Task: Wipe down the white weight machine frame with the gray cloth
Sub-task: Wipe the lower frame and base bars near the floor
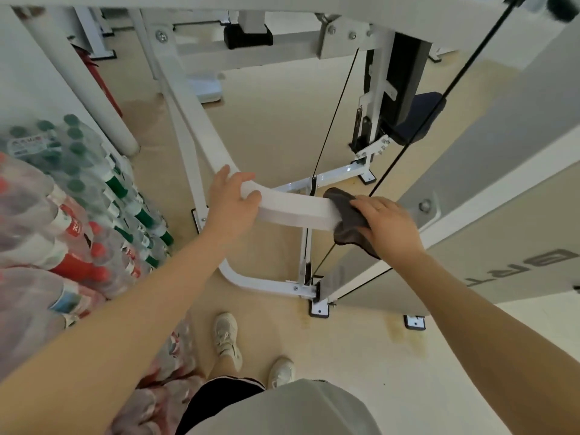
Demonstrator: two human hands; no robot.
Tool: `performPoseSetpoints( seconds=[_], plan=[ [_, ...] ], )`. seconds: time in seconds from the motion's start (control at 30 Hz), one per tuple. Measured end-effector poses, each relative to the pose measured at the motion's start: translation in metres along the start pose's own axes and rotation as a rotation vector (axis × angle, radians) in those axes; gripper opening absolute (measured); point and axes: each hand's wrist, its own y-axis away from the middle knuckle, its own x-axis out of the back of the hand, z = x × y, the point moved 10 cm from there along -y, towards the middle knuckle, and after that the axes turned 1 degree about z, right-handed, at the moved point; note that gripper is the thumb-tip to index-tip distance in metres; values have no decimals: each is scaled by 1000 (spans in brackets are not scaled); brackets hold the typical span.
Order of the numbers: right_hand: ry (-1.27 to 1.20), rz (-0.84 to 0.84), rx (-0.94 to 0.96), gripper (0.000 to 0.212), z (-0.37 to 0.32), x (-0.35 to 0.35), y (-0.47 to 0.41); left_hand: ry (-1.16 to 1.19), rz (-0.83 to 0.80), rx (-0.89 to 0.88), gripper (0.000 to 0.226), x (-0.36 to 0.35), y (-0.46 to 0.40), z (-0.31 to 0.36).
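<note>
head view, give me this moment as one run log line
left hand: grips white frame bar | right hand: presses gray cloth on bar | stage: wiping

1. Shrink-wrapped packs of bottled water (78, 196), with green and red caps, are lying stacked along the left edge of the frame.
2. A red fire extinguisher (99, 80) is standing in the upper left, partly hidden behind a white column (78, 80).
3. A beige floor (276, 120) is filling the centre of the frame.
4. Two white sneakers (227, 339) are standing on the floor at the lower centre.
5. Black shorts (216, 400) and a gray shirt (298, 409) are showing at the bottom edge.
</note>
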Motion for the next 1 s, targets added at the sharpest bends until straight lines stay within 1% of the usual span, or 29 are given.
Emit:
performPoseSetpoints(
  seconds=[0.07, 0.13, 0.2, 0.27, 0.3, 0.4, 0.47, 0.5, 0.57, 0.6, 0.67, 0.7, 0.77, 0.83, 0.87, 0.9, 0.93, 0.97, 1.0],
  plan=[
    [-140, 79, -13, 25, -10, 24, 0, 29, -124, -105, 38, -18, 16, 24],
    [-258, 137, 15, 19, -25, 46, 2, 92, -312, -158, 48, -41, 35, 43],
    [-411, 151, 28, 21, -37, 61, 5, 92, -457, -224, 61, -58, 51, 59],
    [-525, 95, 5, 28, -41, 65, 7, 86, -524, -260, 67, -65, 59, 66],
    [-558, 44, -17, 31, -41, 62, 8, 83, -550, -263, 62, -69, 62, 68],
    [-579, -91, -66, 39, -39, 51, 16, 120, -618, -215, 28, -80, 73, 65],
    [-605, -200, -75, 40, -38, 41, 22, 159, -626, -167, 11, -85, 78, 60],
    [-648, -278, -90, 37, -36, 34, 26, 156, -614, -149, 8, -86, 78, 57],
    [-713, -447, -125, 30, -30, 17, 36, 135, -576, -107, 9, -85, 76, 51],
    [-696, -508, -134, 27, -26, 10, 40, 127, -561, -89, 9, -85, 74, 47],
    [-693, -568, -167, 24, -16, -2, 47, 111, -559, -72, 9, -85, 71, 43],
    [-760, -578, -198, 21, -12, -7, 50, 97, -565, -63, 10, -87, 71, 41],
    [-1020, -575, -274, 16, -6, -14, 53, 76, -568, -33, 9, -91, 69, 33],
    [-1261, -582, -318, 20, -2, -19, 55, 113, -544, 16, 12, -91, 67, 25],
    [-1335, -604, -321, 23, -1, -22, 56, 147, -532, 46, 12, -91, 65, 20],
    [-1359, -626, -315, 27, -1, -24, 57, 168, -520, 79, 12, -92, 63, 15],
    [-1319, -621, -290, 31, -2, -26, 57, 167, -512, 115, 13, -93, 63, 9],
    [-1194, -563, -233, 33, -1, -25, 54, 159, -513, 167, 15, -97, 63, 3],
    [-1000, -453, -154, 35, -2, -19, 48, 170, -535, 244, 18, -103, 66, -6]
  ],
)
